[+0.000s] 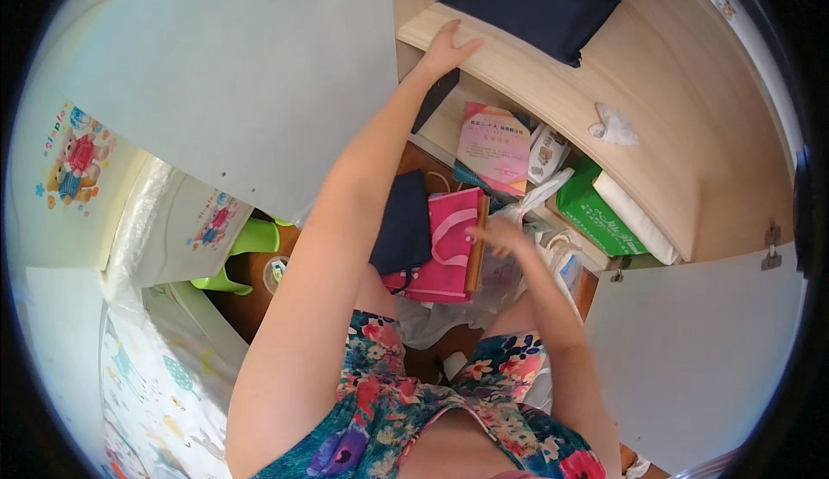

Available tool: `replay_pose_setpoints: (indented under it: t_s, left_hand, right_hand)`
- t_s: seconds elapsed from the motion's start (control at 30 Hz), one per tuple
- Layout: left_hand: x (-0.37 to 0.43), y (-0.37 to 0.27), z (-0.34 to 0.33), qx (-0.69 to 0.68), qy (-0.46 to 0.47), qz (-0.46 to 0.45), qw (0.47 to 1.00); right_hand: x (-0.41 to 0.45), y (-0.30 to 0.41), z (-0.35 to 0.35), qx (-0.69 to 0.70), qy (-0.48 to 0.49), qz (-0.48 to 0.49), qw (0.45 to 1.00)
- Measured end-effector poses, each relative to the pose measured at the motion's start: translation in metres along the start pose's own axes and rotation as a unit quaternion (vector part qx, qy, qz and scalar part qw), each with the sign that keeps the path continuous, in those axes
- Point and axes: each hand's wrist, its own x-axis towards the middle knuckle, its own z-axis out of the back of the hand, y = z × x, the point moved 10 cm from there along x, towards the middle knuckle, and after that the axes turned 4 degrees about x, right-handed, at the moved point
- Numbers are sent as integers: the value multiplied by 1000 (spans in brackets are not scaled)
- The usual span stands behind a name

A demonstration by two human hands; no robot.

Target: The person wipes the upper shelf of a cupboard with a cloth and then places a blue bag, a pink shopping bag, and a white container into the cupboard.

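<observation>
My left hand (449,50) rests on the front edge of a light wood-grain cabinet shelf (518,68), thumb and fingers apart. Just above it, a dark navy fabric bag (531,3) lies on that shelf. My right hand (508,236) is at the brown edge of a flat board (478,246), beside a pink bag (447,272) with a light pink handle. Whether its fingers grip the board is hard to tell. A dark navy cloth bag (403,223) overlaps the pink bag's left side. A clear plastic bag (502,278) lies under my right hand.
In the lower compartment stand a pink printed certificate (494,142), a white box (548,154) and a green bag (599,207). A crumpled white tissue (612,126) lies on the shelf. Open white doors (272,71) flank the cabinet. A green plastic stool (252,239) stands left.
</observation>
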Motion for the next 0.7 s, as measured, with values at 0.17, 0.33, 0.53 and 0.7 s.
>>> replay_pose_setpoints:
  t_s: [0.17,0.33,0.53,0.7]
  left_hand:
    - [-86,-55,-5,-70,-66,-84,992]
    - [-187,-1,-23,-110,-4,68,992]
    - [-250,65,-5,-84,51,196,976]
    - [-291,127,11,-81,79,381,918]
  right_hand:
    - [48,-105,-51,256,-124,22,958]
    - [62,-95,-60,380,-155,99,907]
    - [-20,24,-7,184,-245,208,929]
    - [-110,97,54,174,-251,292,906]
